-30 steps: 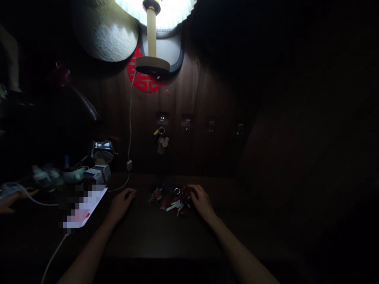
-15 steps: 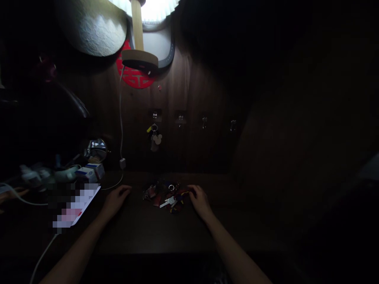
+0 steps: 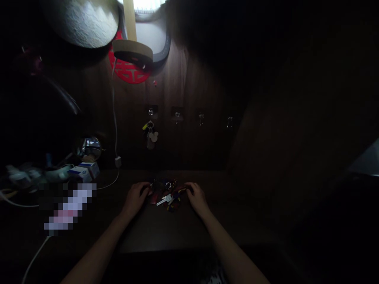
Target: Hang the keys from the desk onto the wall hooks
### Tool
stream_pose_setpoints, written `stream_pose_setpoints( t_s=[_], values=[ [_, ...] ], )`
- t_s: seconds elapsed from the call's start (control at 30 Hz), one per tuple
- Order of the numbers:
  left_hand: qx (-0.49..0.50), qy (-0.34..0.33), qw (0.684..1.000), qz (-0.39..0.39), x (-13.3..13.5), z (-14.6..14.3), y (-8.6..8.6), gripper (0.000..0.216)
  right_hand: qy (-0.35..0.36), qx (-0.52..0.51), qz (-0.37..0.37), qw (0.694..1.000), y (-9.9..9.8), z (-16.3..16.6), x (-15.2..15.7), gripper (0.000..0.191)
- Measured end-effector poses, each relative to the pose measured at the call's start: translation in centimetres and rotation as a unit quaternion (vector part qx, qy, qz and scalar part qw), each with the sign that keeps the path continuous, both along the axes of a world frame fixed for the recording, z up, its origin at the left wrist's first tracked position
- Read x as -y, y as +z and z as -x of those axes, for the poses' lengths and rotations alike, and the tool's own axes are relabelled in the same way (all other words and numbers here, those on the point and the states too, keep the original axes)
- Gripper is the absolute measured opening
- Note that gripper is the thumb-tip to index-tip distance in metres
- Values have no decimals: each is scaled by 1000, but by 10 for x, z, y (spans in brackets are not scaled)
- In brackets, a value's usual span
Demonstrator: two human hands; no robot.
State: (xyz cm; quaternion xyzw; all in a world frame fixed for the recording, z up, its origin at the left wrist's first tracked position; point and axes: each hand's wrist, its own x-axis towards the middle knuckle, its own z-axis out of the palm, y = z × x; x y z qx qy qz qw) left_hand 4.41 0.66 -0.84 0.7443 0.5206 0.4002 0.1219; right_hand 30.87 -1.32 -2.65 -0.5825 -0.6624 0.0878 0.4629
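Observation:
A dim pile of keys (image 3: pixel 164 200) lies on the dark desk, with a shiny ring (image 3: pixel 168 185), a red tag (image 3: pixel 154 198) and a patterned red, blue and yellow strap (image 3: pixel 177 195) tangled in it. My left hand (image 3: pixel 136 197) is at the pile's left edge, its fingertips by a reddish piece; thumb and forefinger look slightly apart. On the other side, my right hand (image 3: pixel 197 197) pinches the strap's right end between thumb and fingers. Poor light hides exact contact and the darker parts of the pile.
Several metal hooks (image 3: pixel 177 114) line the wooden back wall; a keyring with charms (image 3: pixel 151 136) hangs from the leftmost. A lit lamp (image 3: pixel 132 49) is above. At left stand a round mirror (image 3: pixel 91 149), a small box (image 3: pixel 84 172), bottles and a white cable (image 3: pixel 115 118).
My left hand has moved right, from bare desk to the pile's left edge. My right hand stays by the strap. The whole view has shifted slightly.

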Motion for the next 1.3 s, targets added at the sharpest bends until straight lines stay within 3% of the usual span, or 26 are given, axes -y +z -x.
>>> stream_pose_setpoints(
  t_s=[0.33, 0.57, 0.77, 0.9, 1.13, 1.3],
  values=[
    [-83, -17, 996, -42, 3, -2, -12, 36, 13, 35, -17, 999, 6, 4, 5, 30],
    [-78, -32, 995, -53, 6, -2, -12, 30, 115, 212, -31, 970, 25, 18, 27, 43],
    [-87, -10, 995, -49, 9, -3, -4, 33, 124, 234, -5, 964, 29, 21, 31, 29],
    [-96, -15, 994, -46, 11, -3, 0, 43, 89, 221, 12, 971, 25, 20, 26, 20],
    [-120, -95, 987, -46, 18, -5, 1, 38, -39, 209, 41, 976, 14, 13, 14, 19],
    [-102, -31, 993, -45, 19, -4, 3, 45, -110, 204, 43, 972, 9, 8, 7, 21]
  ],
)
